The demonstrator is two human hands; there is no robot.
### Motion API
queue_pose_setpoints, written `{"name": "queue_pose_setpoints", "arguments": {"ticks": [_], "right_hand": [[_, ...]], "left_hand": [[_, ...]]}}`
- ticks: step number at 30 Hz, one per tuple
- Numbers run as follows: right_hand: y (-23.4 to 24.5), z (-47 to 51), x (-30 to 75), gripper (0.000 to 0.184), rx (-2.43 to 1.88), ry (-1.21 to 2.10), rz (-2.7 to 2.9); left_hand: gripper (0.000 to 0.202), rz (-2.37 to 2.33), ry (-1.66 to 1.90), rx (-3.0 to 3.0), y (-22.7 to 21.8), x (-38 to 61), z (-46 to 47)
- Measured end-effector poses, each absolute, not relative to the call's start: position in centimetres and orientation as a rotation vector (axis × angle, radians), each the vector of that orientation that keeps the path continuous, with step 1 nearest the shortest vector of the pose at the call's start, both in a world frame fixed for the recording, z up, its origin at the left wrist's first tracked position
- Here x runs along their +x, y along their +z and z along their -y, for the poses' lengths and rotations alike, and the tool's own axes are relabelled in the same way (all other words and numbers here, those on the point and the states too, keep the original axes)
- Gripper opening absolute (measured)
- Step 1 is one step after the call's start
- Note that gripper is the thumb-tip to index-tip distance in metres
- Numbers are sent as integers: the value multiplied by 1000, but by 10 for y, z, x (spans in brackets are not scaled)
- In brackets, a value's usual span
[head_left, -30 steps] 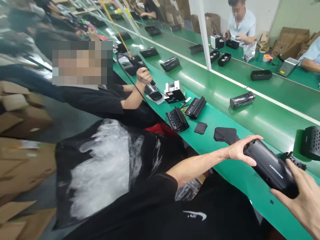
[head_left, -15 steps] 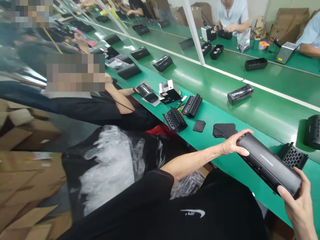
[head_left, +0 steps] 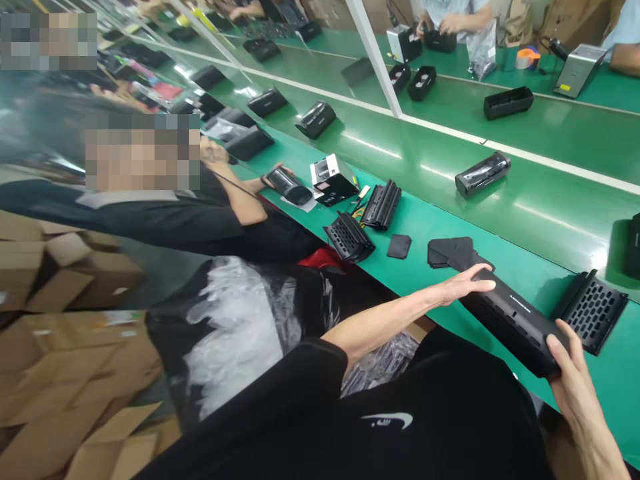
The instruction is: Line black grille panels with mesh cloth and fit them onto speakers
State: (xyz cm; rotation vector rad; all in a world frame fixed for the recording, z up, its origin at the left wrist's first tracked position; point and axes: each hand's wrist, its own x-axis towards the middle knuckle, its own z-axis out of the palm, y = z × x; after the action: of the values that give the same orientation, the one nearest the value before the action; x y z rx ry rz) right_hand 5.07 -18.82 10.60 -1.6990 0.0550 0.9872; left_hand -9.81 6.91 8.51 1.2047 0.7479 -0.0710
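Head view. We have one black casing (head_left: 517,321) between both hands, at the near edge of the counter (head_left: 417,277). It lies aslant, white lettering up; whether its underside touches the counter we cannot tell.

Left hand (head_left: 461,285): at the casing's far end, fingers (head_left: 483,287) parted about the width of the casing and closed on it. Right hand (head_left: 570,367): at the near end, thumb on the side towards us, fingers over the opposite side, also gripping. We cannot see how far the hidden fingers reach beneath.

Just beside the casing, right of it, we note a grille (head_left: 595,313) lying on the counter, its holes facing up. Near the left hand lies a stack of black pads (head_left: 450,253), partly overlapped by the casing in our view; a smaller pad (head_left: 399,246) lies apart, further left. Beyond that: a second grille (head_left: 349,237), a ribbed part (head_left: 381,205) with coloured wires between the two, and a box (head_left: 334,180).

At left, a co-worker (head_left: 185,220) has one hand at a cylinder (head_left: 290,185). Another cylinder (head_left: 483,175) lies on the glossy green strip (head_left: 415,160) beyond the counter.
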Motion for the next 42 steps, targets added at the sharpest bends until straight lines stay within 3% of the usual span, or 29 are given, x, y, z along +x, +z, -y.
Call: {"name": "queue_pose_setpoints", "arguments": {"ticks": [5, 11, 15, 20, 27, 34, 38, 42], "right_hand": [[78, 191, 45, 95, -1599, 1159, -229], [56, 187, 43, 77, -1613, 1161, -283], [56, 186, 44, 84, -1599, 1109, -241], [59, 184, 45, 71, -1522, 1201, -190], [45, 162, 40, 79, -1417, 1290, -244], [38, 58, 84, 83, -1252, 1179, -343], [21, -18, 160, 63, -1261, 954, -341], [15, -60, 217, 64, -1373, 883, -286]], "left_hand": [[78, -777, -220, 1226, 78, -95, -78], [69, -924, -185, 1280, 60, -86, -74], [66, -820, -83, 1295, 54, -87, -78], [72, -800, -140, 1341, 57, -81, -97], [89, -784, -208, 1302, 54, -64, -139], [75, -866, 48, 1307, 48, -9, -202], [47, -990, 327, 1341, 34, -3, -196], [25, -967, 199, 1257, 18, -24, -147]]}}
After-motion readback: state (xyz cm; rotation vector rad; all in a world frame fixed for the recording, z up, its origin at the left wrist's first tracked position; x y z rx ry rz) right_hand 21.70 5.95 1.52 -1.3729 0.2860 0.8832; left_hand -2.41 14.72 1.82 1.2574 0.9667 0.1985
